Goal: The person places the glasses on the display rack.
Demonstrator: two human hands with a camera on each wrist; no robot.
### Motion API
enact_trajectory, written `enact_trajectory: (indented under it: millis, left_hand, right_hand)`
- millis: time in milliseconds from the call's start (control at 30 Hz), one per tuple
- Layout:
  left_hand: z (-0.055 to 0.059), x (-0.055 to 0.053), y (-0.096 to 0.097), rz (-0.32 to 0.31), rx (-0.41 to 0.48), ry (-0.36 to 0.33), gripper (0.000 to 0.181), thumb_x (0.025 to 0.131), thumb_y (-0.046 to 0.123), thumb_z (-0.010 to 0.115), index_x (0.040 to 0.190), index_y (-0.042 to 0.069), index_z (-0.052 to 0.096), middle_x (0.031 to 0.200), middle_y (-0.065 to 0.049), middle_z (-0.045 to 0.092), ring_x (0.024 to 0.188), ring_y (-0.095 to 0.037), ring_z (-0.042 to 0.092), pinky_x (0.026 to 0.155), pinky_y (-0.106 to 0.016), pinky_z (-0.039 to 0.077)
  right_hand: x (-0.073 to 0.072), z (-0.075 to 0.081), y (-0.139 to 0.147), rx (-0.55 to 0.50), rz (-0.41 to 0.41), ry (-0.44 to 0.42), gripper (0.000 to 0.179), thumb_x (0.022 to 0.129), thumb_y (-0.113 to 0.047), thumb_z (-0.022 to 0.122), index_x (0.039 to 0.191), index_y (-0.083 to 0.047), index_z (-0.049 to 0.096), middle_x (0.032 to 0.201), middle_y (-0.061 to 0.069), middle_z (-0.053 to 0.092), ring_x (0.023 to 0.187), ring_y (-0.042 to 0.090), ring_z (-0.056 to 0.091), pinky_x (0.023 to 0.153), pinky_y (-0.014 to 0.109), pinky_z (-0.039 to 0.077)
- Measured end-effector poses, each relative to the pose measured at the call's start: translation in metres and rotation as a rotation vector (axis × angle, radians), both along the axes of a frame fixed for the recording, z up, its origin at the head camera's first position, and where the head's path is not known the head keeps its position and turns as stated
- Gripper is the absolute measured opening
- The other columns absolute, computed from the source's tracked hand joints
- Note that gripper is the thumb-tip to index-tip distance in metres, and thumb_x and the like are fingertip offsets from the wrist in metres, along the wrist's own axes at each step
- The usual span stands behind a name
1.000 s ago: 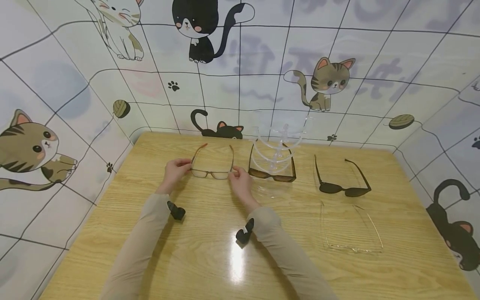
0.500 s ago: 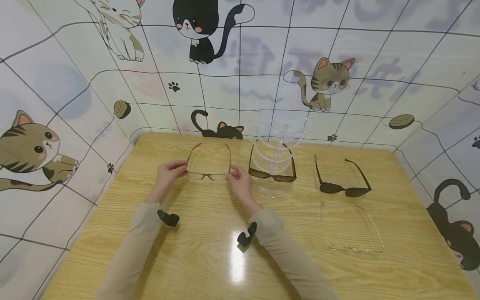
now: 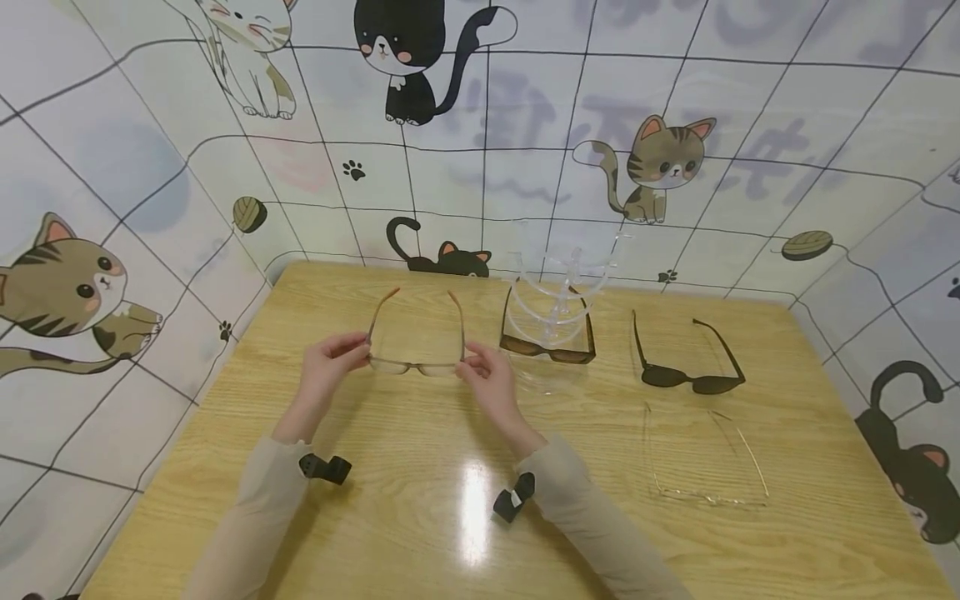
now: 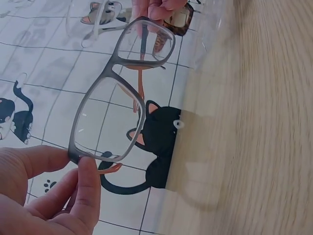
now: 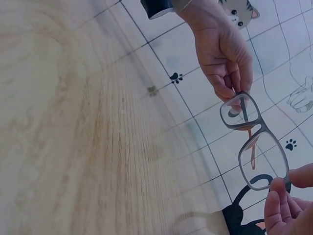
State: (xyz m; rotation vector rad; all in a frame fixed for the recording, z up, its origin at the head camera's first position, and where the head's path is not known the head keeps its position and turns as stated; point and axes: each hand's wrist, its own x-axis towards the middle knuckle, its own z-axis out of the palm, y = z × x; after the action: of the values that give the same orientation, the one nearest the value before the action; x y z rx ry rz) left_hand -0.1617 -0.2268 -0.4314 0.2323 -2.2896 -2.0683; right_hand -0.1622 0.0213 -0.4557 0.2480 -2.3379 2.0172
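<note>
A pair of eyeglasses (image 3: 413,367) with a grey front and orange-brown temple tips is held between both hands, its temples unfolded and directed at the back wall. My left hand (image 3: 327,364) pinches the left front corner by the hinge; in the left wrist view, thumb and fingers close on that corner of the frame (image 4: 111,71). At the opposite corner, my right hand (image 3: 497,385) pinches the frame near its hinge. The right wrist view shows the same glasses (image 5: 262,125) stretched between the two hands, both lenses see-through.
Right of the hands stands a clear tiered display rack (image 3: 557,310), overlapping brown sunglasses (image 3: 570,356). Further right on the wooden table (image 3: 405,517) lie black sunglasses (image 3: 663,377), with thin gold-rimmed glasses (image 3: 708,499) nearer the front. A cat-print wall (image 3: 525,125) closes off the back.
Both hands have drawn the eyeglasses toward the person and slightly left, keeping their pinch on the corners. The rack and the other glasses have stayed put; the head view has shifted slightly.
</note>
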Motion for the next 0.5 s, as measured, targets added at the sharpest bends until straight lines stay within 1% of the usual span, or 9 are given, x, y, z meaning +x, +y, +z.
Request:
enact_trajectory:
  millis: [100,167,233,267,400,500]
  left_hand:
    - [0.004,0.009,0.003,-0.002,0.0,0.011,0.036,0.09,0.006,0.062,0.12,-0.012,0.055,0.101,-0.006,0.066,0.078,-0.003,0.064,0.075,-0.019,0.054]
    - [0.006,0.015,0.006,-0.002,0.007,0.021,0.035,0.09,0.006,0.062,0.118,-0.013,0.056,0.095,0.002,0.067,0.078,-0.004,0.064,0.074,-0.019,0.054]
    - [0.008,0.021,0.009,-0.002,0.022,0.023,0.035,0.089,0.006,0.063,0.118,-0.013,0.056,0.092,0.005,0.067,0.077,-0.004,0.064,0.073,-0.02,0.054]
    - [0.008,0.023,0.011,-0.001,0.034,0.022,0.034,0.089,0.005,0.063,0.117,-0.014,0.057,0.092,0.004,0.067,0.077,-0.004,0.064,0.073,-0.02,0.054]
    - [0.01,0.032,0.02,0.006,0.074,0.022,0.034,0.088,0.003,0.064,0.116,-0.015,0.057,0.094,0.001,0.068,0.076,-0.005,0.065,0.072,-0.021,0.055]
    - [0.011,0.037,0.027,-0.003,0.091,0.033,0.033,0.087,0.002,0.064,0.115,-0.015,0.058,0.093,0.002,0.068,0.076,-0.006,0.065,0.072,-0.022,0.055]
  right_hand:
    - [0.015,0.017,0.005,-0.008,0.024,-0.004,0.038,0.088,-0.002,0.063,0.123,0.008,0.054,0.098,0.021,0.061,0.089,0.03,0.059,0.081,0.036,0.052]
    - [0.025,0.028,0.01,-0.015,0.042,-0.011,0.038,0.088,-0.001,0.062,0.123,0.009,0.053,0.098,0.022,0.061,0.088,0.03,0.06,0.079,0.032,0.052]
    - [0.034,0.037,0.014,-0.012,0.048,-0.017,0.037,0.088,0.0,0.062,0.123,0.009,0.053,0.096,0.021,0.062,0.085,0.027,0.061,0.076,0.028,0.052]
    - [0.037,0.039,0.017,-0.014,0.052,-0.013,0.037,0.088,0.0,0.061,0.123,0.009,0.053,0.095,0.021,0.063,0.084,0.025,0.061,0.074,0.026,0.052]
    - [0.041,0.029,0.027,-0.021,0.045,-0.006,0.037,0.088,-0.003,0.064,0.123,0.005,0.055,0.093,0.016,0.063,0.082,0.018,0.059,0.074,0.022,0.05]
    - [0.043,0.019,0.035,-0.026,0.031,-0.002,0.04,0.087,-0.007,0.066,0.125,0.001,0.056,0.093,0.013,0.063,0.084,0.016,0.059,0.077,0.022,0.05]
